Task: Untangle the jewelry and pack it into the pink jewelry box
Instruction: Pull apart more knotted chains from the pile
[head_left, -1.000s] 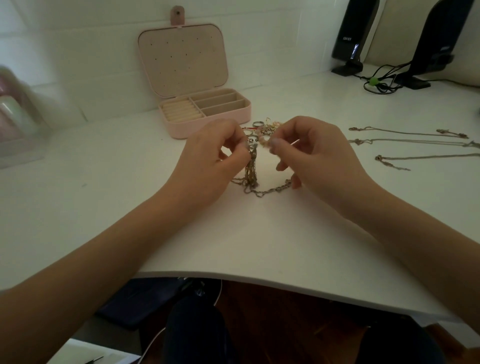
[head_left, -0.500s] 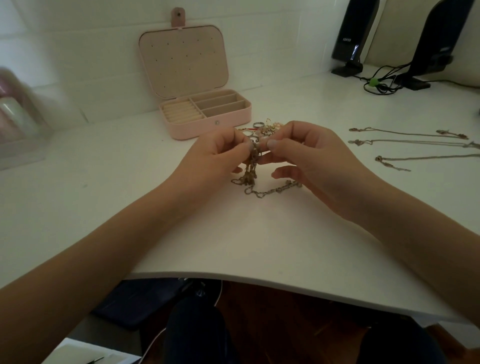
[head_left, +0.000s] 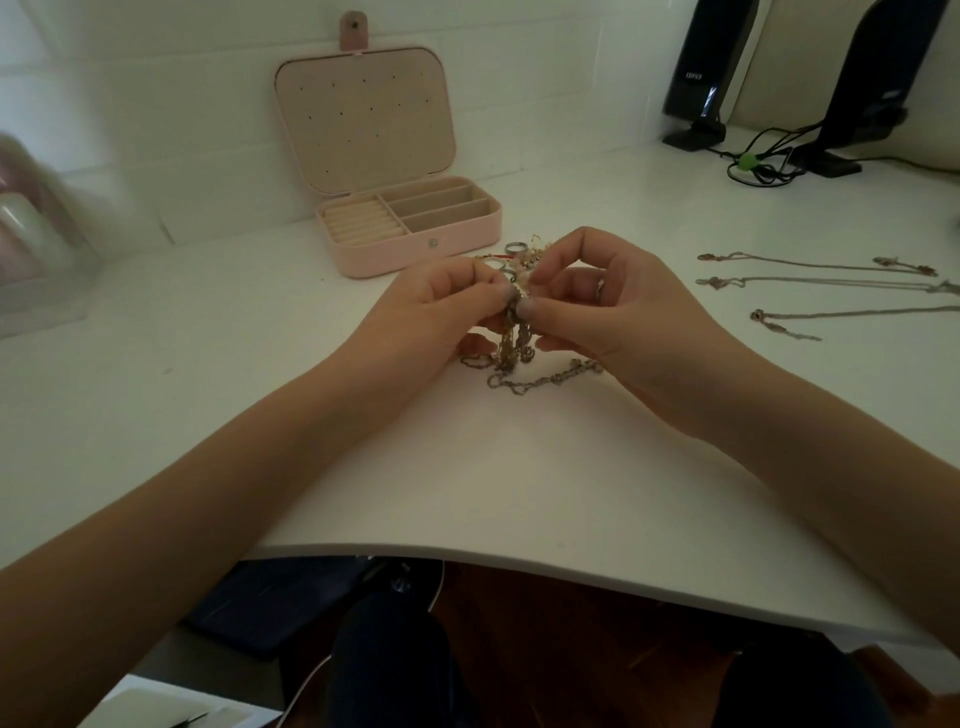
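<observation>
Writing: the nearer of 2 black speakers (head_left: 707, 67), at 1 o'clock on the white desk (head_left: 519, 467), carries a small pale label on its front, too blurred to read. The second speaker (head_left: 878, 78) stands just to its right, with black cables (head_left: 763, 161) and a green tie (head_left: 747, 161) lying between their bases.

Hands: the left hand (head_left: 436, 306) and right hand (head_left: 613, 306) meet at the centre of the desk, each pinching the top of a tangled chain (head_left: 514, 343) between thumb and fingertips. The chain hangs from the pinch, and its lower loops rest on the desk at 6 o'clock from the fingers.

Other jewelry: a small heap of rings and fine pieces (head_left: 514, 254) lies just behind the hands at 12 o'clock, partly hidden by the fingers. 3 straightened chains (head_left: 831, 283) lie stretched out side by side at 3 o'clock, well apart from the hands.

Box: the pink jewelry box (head_left: 410, 249) stands at 11 o'clock, lid raised, its ring rolls and 3 long compartments showing. A blurred clear container (head_left: 36, 249) stands at 9 o'clock.
</observation>
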